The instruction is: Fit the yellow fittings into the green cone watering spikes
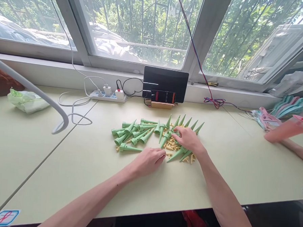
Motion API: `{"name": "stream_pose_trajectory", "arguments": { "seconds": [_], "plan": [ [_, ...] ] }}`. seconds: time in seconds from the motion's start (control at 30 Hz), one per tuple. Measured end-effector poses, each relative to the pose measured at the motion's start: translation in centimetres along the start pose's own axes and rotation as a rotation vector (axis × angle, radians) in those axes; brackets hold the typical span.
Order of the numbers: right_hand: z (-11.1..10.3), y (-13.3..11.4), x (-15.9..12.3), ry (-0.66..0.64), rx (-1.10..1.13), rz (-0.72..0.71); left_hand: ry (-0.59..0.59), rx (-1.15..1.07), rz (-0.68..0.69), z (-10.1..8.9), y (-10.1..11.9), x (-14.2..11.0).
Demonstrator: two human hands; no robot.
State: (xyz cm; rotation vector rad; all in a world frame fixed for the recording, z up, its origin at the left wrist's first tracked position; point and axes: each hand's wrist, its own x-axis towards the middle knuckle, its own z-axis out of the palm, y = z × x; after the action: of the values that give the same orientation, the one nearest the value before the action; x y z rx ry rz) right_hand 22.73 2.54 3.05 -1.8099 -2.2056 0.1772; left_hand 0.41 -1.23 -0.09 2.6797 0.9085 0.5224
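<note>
Green plastic plant-watering spikes [137, 139], cone-shaped with ridged caps, lie in a heap at the middle of the table. Small yellow T-shaped pieces [172, 145] are piled among the right-hand spikes. My left hand [150, 160] rests at the heap's near edge with its fingers curled together. A yellow piece lies just beyond its fingertips; whatever is inside the fingers is hidden. Over the right part of the pile, my right hand [187, 139] reaches in from the right. Its thumb and forefinger are apart, close to green caps, and the other fingers are partly hidden.
Behind the heap, a phone [164, 97] showing a timer leans against a dark tablet [165, 82]. A power strip [108, 96] with cables sits back left. Another person's forearm [298, 151], a pink cup [287, 129] and a plastic bag [27, 101] are at the sides.
</note>
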Motion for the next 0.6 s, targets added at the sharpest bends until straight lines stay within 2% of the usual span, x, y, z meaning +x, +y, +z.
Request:
{"name": "stream_pose_trajectory", "arguments": {
  "seconds": [0.17,0.4,0.6],
  "plan": [
    [0.41,-0.39,-0.09,-0.02,-0.026,-0.016,-0.007,0.01,-0.003,-0.11,0.1,0.01],
    [0.45,-0.62,-0.16,-0.071,-0.113,0.016,-0.003,0.023,0.008,0.03,0.05,0.03],
    [0.46,-0.84,-0.1,-0.076,-0.102,0.062,0.001,0.02,0.019,0.02,0.09,0.06]
  ]
}}
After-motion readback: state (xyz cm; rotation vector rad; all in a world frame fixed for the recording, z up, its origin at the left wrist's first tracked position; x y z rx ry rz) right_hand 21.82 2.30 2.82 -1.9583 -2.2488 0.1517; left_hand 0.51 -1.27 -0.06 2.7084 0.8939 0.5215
